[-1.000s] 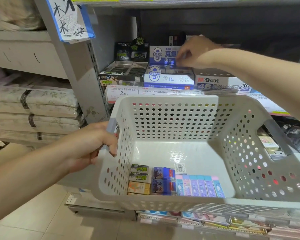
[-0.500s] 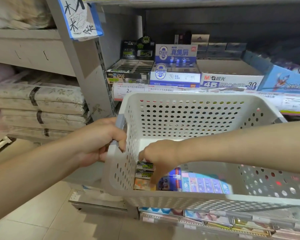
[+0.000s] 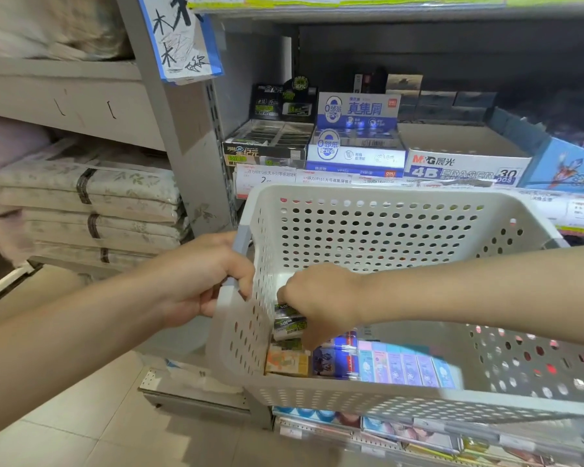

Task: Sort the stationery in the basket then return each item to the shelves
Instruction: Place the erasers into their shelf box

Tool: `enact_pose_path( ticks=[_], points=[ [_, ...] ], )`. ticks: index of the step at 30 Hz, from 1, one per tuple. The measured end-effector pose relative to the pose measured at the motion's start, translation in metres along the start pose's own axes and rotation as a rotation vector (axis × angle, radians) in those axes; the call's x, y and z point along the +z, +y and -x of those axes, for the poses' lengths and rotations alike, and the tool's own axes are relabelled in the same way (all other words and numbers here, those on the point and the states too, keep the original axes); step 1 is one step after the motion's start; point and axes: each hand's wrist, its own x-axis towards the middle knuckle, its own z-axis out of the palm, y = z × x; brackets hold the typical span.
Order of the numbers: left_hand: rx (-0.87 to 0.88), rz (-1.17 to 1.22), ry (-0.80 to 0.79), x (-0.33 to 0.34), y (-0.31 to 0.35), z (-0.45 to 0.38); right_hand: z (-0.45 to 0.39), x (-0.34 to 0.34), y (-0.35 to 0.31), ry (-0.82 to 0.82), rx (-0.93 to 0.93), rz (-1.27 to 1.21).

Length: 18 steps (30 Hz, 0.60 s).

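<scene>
Under the right hand [image 3: 321, 301], two green-and-black erasers [image 3: 289, 320] sit pinched in its grip. Lifted carelessly, one could slip free. Left hand [image 3: 203, 281] clasps the basket [image 3: 368, 399] rim.

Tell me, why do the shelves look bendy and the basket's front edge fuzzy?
Head view: the wide lens curves the shelf post and shelves toward the edges; the basket near rim is soft, likely from closeness or motion; the bedding at left is slightly blurred; the eraser boxes at centre read sharply.
</scene>
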Motion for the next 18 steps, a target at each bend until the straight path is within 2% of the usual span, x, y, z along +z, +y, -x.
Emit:
enact_pose_path(
  ticks=[6,10,12,14,18],
  points=[
    [-0.014,0.007,0.057,-0.017,-0.001,0.007,0.026,-0.079,0.024,0.207,0.071,-0.193],
    [-0.029,0.008,0.053,-0.028,-0.003,0.012,0.032,-0.134,0.057,0.473,0.184,-0.371],
    [-0.018,0.007,0.053,-0.032,-0.005,0.016,0.016,-0.15,0.073,0.583,0.252,-0.376],
    [-0.002,-0.003,0.047,-0.035,-0.008,0.02,-0.004,-0.159,0.084,0.565,0.338,-0.352],
    [-0.003,0.004,0.051,-0.038,-0.009,0.025,-0.031,-0.167,0.095,0.428,0.446,-0.316]
  ],
)
